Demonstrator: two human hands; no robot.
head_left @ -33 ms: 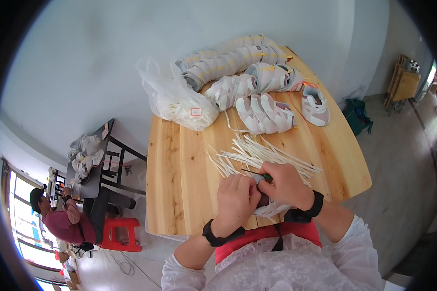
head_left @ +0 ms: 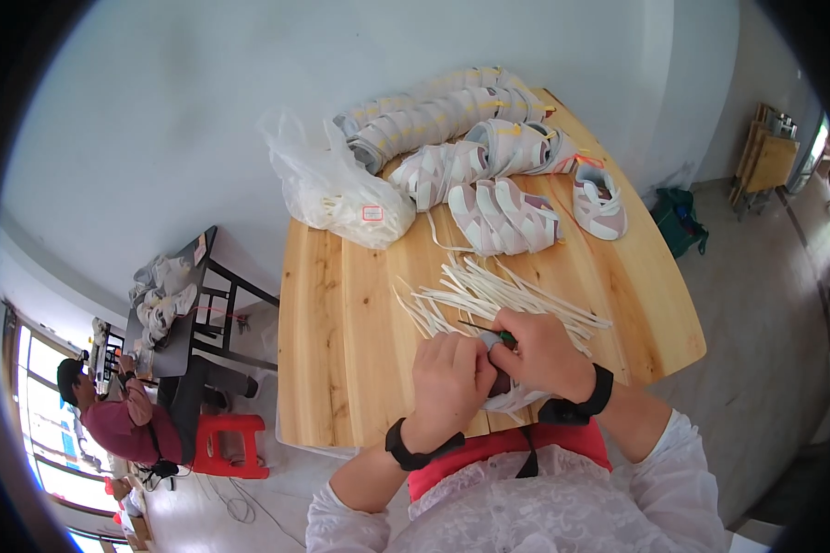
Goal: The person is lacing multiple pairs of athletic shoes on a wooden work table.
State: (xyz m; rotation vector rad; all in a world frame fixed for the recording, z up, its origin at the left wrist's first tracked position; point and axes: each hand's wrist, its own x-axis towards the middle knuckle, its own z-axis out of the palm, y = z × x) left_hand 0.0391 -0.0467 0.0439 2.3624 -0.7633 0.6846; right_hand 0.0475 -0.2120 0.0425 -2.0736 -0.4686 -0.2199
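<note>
Left hand pinches a greyish-maroon shoe upper at the table's near edge, seemingly to steady it, while the right hand clasps a green-handled tool, though knuckles hide the exact contact. White laces lie just beyond, handily within reach!

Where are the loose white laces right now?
In the head view, slightly right of centre, the loose white laces lie on the wooden table just beyond the left hand and right hand, short of the shoe uppers.
</note>
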